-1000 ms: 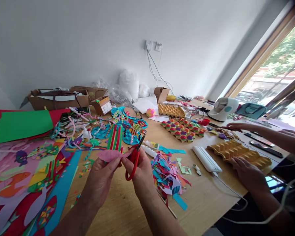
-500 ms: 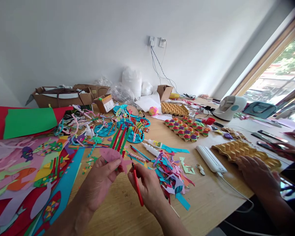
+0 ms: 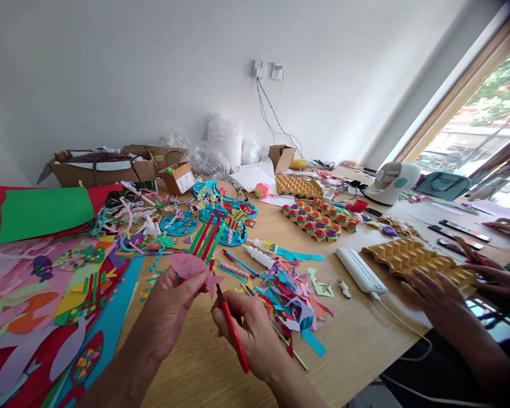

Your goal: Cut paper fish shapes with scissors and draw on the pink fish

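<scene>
My left hand [image 3: 175, 303] pinches a pink paper fish [image 3: 189, 265] together with a sheet of red and green paper strips [image 3: 207, 238] that sticks out behind it. A red-handled pair of scissors [image 3: 234, 334] is in my right hand [image 3: 249, 326]. The blades point up at the fish's tail, close against its edge; whether they touch the paper I cannot tell. Right of my right hand lies a heap of coloured paper scraps [image 3: 287, 294]. White glue bottles [image 3: 259, 256] and pencils [image 3: 238, 262] lie just beyond both hands.
Cut paper fish [image 3: 38, 309] and coloured sheets cover the left side. Painted egg cartons [image 3: 318, 220], a white power strip [image 3: 359, 271] and a plain egg carton [image 3: 416, 260] stand to the right. Another person's hand [image 3: 444, 311] rests by that carton. A fan [image 3: 393, 182] stands near the window.
My right hand and the scissors have shifted slightly left and down, the blades closer to the tail. The other person's far hand has moved toward the plain carton. The view has shifted slightly.
</scene>
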Demonstrator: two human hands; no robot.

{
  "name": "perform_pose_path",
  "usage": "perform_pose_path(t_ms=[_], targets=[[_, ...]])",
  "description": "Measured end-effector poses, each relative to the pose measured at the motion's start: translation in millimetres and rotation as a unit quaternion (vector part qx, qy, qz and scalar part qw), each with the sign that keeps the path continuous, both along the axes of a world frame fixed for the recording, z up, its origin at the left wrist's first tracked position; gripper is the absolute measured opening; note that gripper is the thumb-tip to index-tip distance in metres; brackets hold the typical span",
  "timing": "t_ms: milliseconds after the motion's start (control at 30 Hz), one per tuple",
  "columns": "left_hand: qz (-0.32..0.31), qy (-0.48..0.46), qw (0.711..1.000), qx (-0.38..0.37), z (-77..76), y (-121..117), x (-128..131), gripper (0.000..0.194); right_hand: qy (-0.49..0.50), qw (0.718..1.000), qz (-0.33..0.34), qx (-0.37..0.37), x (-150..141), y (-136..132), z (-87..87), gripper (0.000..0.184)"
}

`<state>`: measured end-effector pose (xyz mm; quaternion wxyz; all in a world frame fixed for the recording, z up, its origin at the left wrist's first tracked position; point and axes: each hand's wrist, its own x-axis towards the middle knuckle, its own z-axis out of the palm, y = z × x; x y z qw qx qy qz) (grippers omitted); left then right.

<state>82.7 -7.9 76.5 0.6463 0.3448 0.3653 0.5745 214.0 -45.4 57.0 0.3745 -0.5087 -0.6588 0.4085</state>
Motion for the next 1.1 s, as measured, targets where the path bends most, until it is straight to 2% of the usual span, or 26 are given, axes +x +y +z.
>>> perform_pose_path(t_ms=[167,333,600,1100], targets=[[0.028,0.048,0.998,0.016,-3.3,1,1,0.010,0.001,1.000,-0.001,-0.011,-1,0,-2.6,0.026],[0.019,0.075,0.997,0.031,-9.0,0,0,0.007,0.016,1.000,-0.006,-0.020,-2,0,-6.3,0.025],[0.009,0.084,0.996,0.033,-14.4,0,2,0.006,0.044,0.999,-0.012,-0.027,-2,1,-10.7,0.026],[0.004,0.084,0.996,0.030,-12.3,-2,6,0.006,0.076,0.996,-0.027,-0.042,-1,0,-18.2,0.030]])
